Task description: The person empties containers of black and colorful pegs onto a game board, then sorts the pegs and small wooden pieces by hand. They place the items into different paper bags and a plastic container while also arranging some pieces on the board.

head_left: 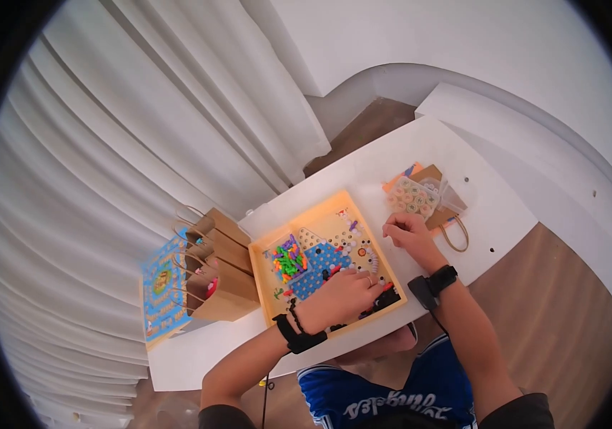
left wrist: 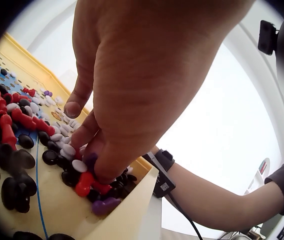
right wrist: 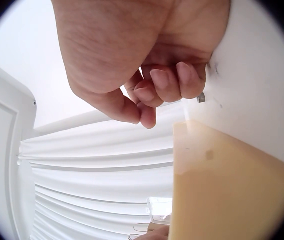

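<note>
Head view: left grip (head_left: 342, 297) inside the yellow tray (head_left: 257, 284), small pieces (head_left: 385, 299) around it, right grip (head_left: 415, 239) just right of the tray, "ngeles" on blue clothing (head_left: 427, 372) below, left wrist view: fingers among the pieces — hold unclear, right wrist view: right grip clenched

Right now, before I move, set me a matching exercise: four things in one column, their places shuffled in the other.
1. Left hand
2. Right hand
3. Green, orange and purple pegs
4. Brown paper bags

A. On the white table, left of the tray in the head view
B. Fingers down among small pieces
C. Heaped inside the tray
D. Raised outside the tray, fingers curled

Pairs: 1-B, 2-D, 3-C, 4-A
</note>
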The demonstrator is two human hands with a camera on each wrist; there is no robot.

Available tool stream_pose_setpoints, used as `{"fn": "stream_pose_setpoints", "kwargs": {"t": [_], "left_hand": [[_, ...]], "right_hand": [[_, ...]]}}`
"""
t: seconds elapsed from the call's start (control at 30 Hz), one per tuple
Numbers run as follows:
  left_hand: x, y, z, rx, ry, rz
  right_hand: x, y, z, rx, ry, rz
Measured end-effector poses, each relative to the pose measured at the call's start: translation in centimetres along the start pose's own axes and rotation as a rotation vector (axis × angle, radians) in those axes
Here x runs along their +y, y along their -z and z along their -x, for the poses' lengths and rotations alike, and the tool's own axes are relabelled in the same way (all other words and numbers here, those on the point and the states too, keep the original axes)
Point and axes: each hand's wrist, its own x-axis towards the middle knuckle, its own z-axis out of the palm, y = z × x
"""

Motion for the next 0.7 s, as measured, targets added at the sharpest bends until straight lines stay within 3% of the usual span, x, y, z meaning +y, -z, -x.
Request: {"fn": "stream_pose_setpoints", "kwargs": {"t": [0.3,0.37,0.5,0.6,0.7], "left_hand": [[-1.1,0.7,1.1,-0.034,0.037,0.086],[-3.1,2.2,2.4,0.157,0.216,0.163],[-8.0,4.8,6.3,0.273,0.575,0.204],[-11.9,3.5,9.0,0.335,0.682,0.232],[-13.4,2.0,10.1,0.365,0.684,0.297]], "right_hand": [[-0.2,-0.3,0.1,0.008,-0.001,-0.011],[-0.6,-0.3,0.2,0.005,0.005,-0.018],[-0.3,-0.2,0.3,-0.005,0.004,-0.017],[0.1,-0.3,0.1,0.015,0.02,0.018],[0.5,0.1,-0.1,-0.004,0.014,0.022]]}}
